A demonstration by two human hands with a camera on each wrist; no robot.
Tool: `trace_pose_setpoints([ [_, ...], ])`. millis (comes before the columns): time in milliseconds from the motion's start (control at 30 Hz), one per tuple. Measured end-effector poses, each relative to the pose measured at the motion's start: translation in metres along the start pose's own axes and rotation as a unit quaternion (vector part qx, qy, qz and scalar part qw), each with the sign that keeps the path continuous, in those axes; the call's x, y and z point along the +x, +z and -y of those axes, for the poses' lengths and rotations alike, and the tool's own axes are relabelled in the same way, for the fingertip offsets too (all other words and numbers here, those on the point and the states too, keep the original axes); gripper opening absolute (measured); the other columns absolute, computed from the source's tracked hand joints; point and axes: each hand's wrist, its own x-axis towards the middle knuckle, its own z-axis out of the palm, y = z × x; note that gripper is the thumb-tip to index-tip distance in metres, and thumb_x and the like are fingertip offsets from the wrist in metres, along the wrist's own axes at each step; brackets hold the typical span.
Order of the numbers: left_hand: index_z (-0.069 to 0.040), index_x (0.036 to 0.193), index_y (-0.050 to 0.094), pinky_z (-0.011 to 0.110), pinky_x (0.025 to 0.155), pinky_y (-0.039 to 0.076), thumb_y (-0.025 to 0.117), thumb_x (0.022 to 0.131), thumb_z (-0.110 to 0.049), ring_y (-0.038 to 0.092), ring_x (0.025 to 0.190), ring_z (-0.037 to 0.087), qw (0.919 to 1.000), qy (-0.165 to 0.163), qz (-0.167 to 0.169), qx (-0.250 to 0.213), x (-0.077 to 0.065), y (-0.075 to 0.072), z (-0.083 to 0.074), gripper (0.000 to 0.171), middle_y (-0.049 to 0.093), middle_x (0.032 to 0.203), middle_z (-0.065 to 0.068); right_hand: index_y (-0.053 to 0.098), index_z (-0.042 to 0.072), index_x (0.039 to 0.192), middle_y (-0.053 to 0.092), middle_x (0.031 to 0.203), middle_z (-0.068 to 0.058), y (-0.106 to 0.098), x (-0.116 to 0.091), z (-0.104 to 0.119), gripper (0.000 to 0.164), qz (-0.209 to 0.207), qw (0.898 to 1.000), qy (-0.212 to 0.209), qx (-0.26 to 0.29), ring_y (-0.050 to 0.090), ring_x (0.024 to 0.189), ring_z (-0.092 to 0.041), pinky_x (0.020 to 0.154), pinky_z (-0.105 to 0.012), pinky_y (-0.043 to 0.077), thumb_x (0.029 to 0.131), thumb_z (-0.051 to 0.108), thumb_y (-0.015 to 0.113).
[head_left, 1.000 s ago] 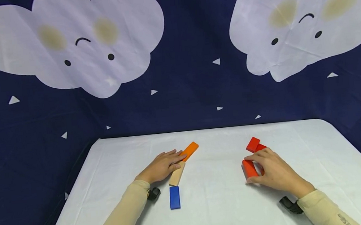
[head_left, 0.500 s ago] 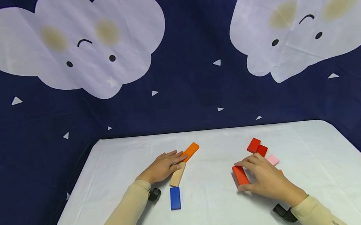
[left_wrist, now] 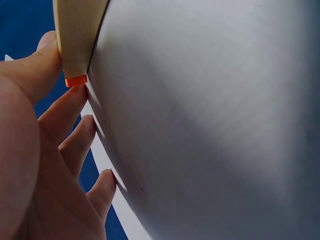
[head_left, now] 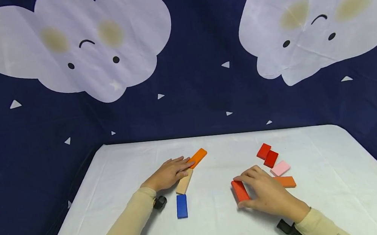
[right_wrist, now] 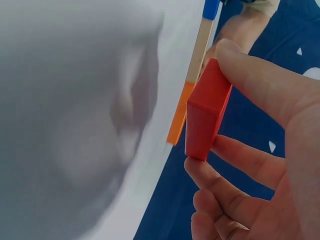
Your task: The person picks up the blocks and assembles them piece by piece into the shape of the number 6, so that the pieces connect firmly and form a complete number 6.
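Note:
In the head view, my left hand point(head_left: 167, 175) lies with extended fingers over the joint between an orange block point(head_left: 199, 155) and a plain wooden block point(head_left: 184, 184). Its thumb touches the wooden block, as the left wrist view also shows. A blue block point(head_left: 181, 206) sits at the near end of this slanting row. To the right, my right hand point(head_left: 269, 195) pinches a red block point(head_left: 240, 191) between thumb and fingers. The right wrist view shows the red block point(right_wrist: 206, 107) gripped at its two ends, with the row beyond it.
Right of the red block lie two darker red blocks point(head_left: 264, 150) touching each other, a pink block point(head_left: 280, 168) and another orange block point(head_left: 286, 182), partly behind the right hand. All rest on a white-covered table point(head_left: 216, 228), with a dark blue cloud-patterned cloth point(head_left: 204, 74) behind.
My right hand has carried the red block leftward and slightly nearer, uncovering the pink and orange blocks. The left hand stays on the row.

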Motion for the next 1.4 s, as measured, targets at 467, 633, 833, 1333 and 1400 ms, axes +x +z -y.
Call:
trace_pose_setpoints([
  [467, -0.018, 0.153, 0.045, 0.056, 0.121, 0.018, 0.05, 0.106, -0.033, 0.029, 0.149, 0.029, 1.0, 0.001, 0.001, 0.001, 0.0, -0.001, 0.001, 0.049, 0.039, 0.159, 0.005, 0.07, 0.017, 0.122, 0.064, 0.112, 0.008, 0.008, 0.01, 0.021, 0.061, 0.032, 0.998, -0.028, 0.042, 0.051, 0.108, -0.011, 0.093, -0.038, 0.051, 0.071, 0.045, 0.09],
  [633, -0.018, 0.153, 0.045, 0.057, 0.12, 0.019, 0.051, 0.106, -0.031, 0.03, 0.149, 0.03, 1.0, 0.003, -0.002, -0.001, -0.001, -0.002, 0.0, 0.049, 0.04, 0.158, 0.006, 0.069, 0.017, 0.123, 0.063, 0.113, 0.009, 0.009, 0.012, 0.029, 0.062, 0.043, 0.997, -0.03, 0.049, 0.051, 0.109, -0.011, 0.093, -0.038, 0.051, 0.072, 0.046, 0.089],
  [833, -0.017, 0.153, 0.045, 0.056, 0.12, 0.018, 0.052, 0.106, -0.03, 0.029, 0.149, 0.031, 1.0, 0.003, 0.001, -0.005, 0.0, -0.002, -0.002, 0.049, 0.04, 0.158, 0.007, 0.069, 0.016, 0.124, 0.063, 0.113, 0.009, 0.013, 0.013, 0.036, 0.064, 0.05, 0.997, -0.035, 0.051, 0.051, 0.109, -0.011, 0.094, -0.038, 0.05, 0.071, 0.047, 0.089],
  [1333, -0.019, 0.154, 0.045, 0.056, 0.12, 0.019, 0.05, 0.106, -0.032, 0.03, 0.149, 0.03, 1.0, 0.005, -0.007, 0.0, 0.0, 0.001, 0.001, 0.05, 0.04, 0.158, 0.006, 0.068, 0.015, 0.123, 0.062, 0.117, 0.007, 0.024, 0.02, 0.052, 0.067, 0.097, 0.992, -0.043, 0.074, 0.049, 0.112, -0.011, 0.097, -0.035, 0.049, 0.074, 0.058, 0.084],
  [1400, -0.019, 0.154, 0.045, 0.056, 0.12, 0.019, 0.05, 0.106, -0.032, 0.03, 0.149, 0.031, 1.0, 0.005, -0.006, -0.001, -0.001, 0.0, 0.001, 0.05, 0.04, 0.158, 0.006, 0.068, 0.015, 0.123, 0.062, 0.116, 0.008, 0.025, 0.021, 0.054, 0.067, 0.098, 0.991, -0.048, 0.077, 0.049, 0.111, -0.011, 0.097, -0.035, 0.049, 0.073, 0.057, 0.085],
])
